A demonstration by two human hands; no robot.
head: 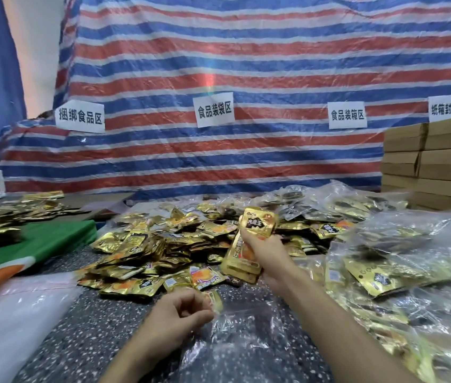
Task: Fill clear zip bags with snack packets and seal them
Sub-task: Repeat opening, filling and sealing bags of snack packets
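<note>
My right hand (270,261) grips a stack of gold snack packets (249,244), held upright above the table, with one packet sticking up at the top. My left hand (174,313) pinches the top edge of a clear zip bag (246,344) that lies flat on the speckled table (86,322) in front of me. A big loose pile of gold snack packets (147,244) covers the middle of the table beyond my hands.
Filled clear bags of packets (384,266) are heaped on the right. Stacked cardboard boxes (437,161) stand at the far right. A green and orange cloth (30,250) and more packets (11,214) lie at the left. A striped tarp (246,78) with paper signs hangs behind.
</note>
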